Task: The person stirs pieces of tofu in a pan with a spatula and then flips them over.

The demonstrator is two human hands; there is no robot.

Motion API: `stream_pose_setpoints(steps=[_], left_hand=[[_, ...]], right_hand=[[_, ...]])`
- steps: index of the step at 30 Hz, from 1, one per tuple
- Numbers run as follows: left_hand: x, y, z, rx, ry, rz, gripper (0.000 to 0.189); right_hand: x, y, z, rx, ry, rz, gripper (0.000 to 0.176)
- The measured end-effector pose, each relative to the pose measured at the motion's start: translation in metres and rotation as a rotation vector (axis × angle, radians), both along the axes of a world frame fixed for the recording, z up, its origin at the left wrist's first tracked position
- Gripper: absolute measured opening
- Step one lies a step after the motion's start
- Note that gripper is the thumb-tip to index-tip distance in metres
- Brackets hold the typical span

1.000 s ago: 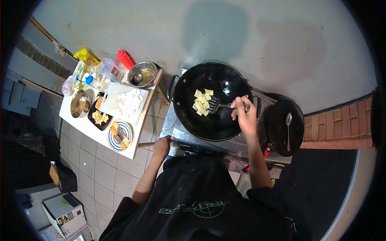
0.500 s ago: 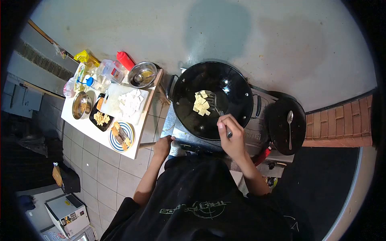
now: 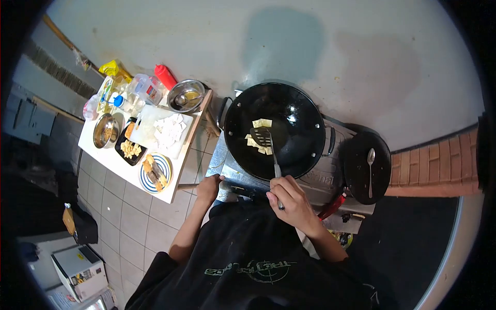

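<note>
A black wok (image 3: pixel 294 150) sits on the stove in front of me, with pale yellow cubes (image 3: pixel 263 123), perhaps tofu, lying in a shiny liquid. My right hand (image 3: pixel 292 201) is wrapped round the handle of a slotted spatula (image 3: pixel 262 137). The spatula's head lies over the cubes, hiding some of them. My left hand (image 3: pixel 208 189) rests at the stove's left front corner (image 3: pixel 219 165), fingers curled and thumb pointing right. Anything inside those fingers is hidden.
Left stands a white table (image 3: pixel 170 192) with a cutting board of white pieces (image 3: pixel 169 130), a striped plate of food (image 3: pixel 155 173), metal bowls (image 3: pixel 186 96) and a red bottle (image 3: pixel 165 77). Right of the wok, a spoon (image 3: pixel 371 173) lies on a dark round surface (image 3: pixel 356 175).
My right hand has moved down and left with the spatula. The spatula's head has shifted from the cubes' right side onto them, and the cubes are now split into two groups.
</note>
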State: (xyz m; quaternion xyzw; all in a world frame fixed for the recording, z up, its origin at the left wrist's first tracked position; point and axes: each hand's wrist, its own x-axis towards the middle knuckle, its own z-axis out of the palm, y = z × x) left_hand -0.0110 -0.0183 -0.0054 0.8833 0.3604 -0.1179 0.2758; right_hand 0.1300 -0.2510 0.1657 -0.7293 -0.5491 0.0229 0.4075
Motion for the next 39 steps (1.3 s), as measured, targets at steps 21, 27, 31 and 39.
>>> stream_pose_setpoints(steps=[21,27,31,39], left_hand=[[-0.001,-0.001,-0.001,0.05,-0.029,-0.032,0.041],[-0.002,-0.001,-0.005,0.078,-0.016,-0.049,0.042],[-0.002,0.002,-0.01,0.045,-0.009,-0.048,0.044],[-0.002,0.004,-0.008,0.012,0.012,-0.05,0.046]], right_hand=[[0.118,0.014,0.034,-0.052,0.268,-0.433,0.013],[0.126,0.021,0.016,-0.021,0.231,-0.46,0.013],[0.135,0.023,-0.01,0.067,0.308,-0.454,0.013],[0.125,0.043,-0.021,0.198,0.477,-0.388,0.015]])
